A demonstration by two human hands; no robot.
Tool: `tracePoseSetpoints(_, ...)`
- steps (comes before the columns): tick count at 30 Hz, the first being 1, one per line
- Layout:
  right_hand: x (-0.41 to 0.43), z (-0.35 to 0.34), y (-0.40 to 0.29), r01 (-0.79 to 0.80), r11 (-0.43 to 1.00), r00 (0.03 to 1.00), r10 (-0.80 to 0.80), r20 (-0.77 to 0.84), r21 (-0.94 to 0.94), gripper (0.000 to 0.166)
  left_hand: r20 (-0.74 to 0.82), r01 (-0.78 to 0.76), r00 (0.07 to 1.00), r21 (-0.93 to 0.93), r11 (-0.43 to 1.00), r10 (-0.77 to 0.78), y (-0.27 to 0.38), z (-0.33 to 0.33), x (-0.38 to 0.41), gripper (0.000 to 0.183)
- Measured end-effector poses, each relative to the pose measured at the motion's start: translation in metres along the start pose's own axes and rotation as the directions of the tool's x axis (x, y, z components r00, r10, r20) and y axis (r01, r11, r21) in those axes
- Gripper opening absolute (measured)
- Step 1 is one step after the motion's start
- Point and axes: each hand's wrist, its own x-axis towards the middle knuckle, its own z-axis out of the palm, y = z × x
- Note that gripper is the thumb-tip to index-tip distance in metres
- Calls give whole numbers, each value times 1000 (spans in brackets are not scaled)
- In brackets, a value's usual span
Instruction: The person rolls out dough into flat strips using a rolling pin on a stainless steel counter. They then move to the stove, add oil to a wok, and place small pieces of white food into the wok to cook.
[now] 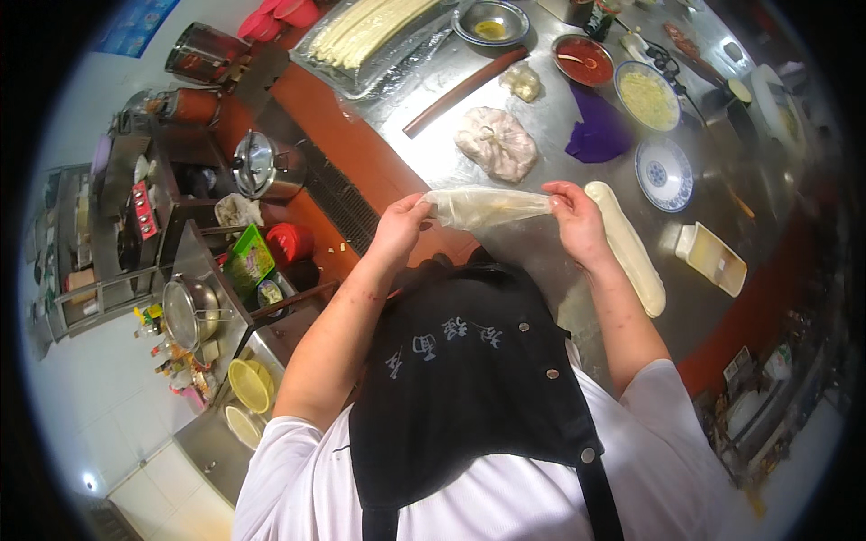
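A thin translucent plastic bag point(488, 207) is stretched level between my hands, above the near edge of the steel table point(419, 152). My left hand point(404, 226) pinches one end of it, and the other end is gripped by my right hand point(576, 220). Just right of the right hand lies a long pale roll of dough point(626, 250). Beyond the stretched plastic sits a knotted clear bag point(497, 143) with something pinkish-white inside. A smaller knotted bag point(521, 82) and a brown rolling pin point(465, 92) lie farther back.
A tray of long dough strips point(372, 34) under plastic stands at the back left. To the right are a bowl of red sauce point(575, 64), a bowl of pale shreds point(647, 97), a patterned plate point(664, 174), a purple cloth point(595, 138) and a rectangular container point(710, 259). A metal pot point(267, 169) stands left.
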Motion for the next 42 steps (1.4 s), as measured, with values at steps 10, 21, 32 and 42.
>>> tracePoseSetpoints(10,-45,14,-11,272,759,892,-430,-142,-591,42,414,139,896,75,987,-158,38,54,17,28)
tracePoseSetpoints(21,-43,39,19,-233,932,939,141,-314,-276,34,431,6,879,419,908,-204,8,100,38,56)
tracePoseSetpoints(32,-80,-13,43,-35,757,765,-399,-505,-652,28,284,-235,958,680,695,46,0,57,59,38)
tracePoseSetpoints(42,-12,42,76,74,594,991,-134,-7,-801,38,326,-238,945,705,668,-8,38,86,47,40)
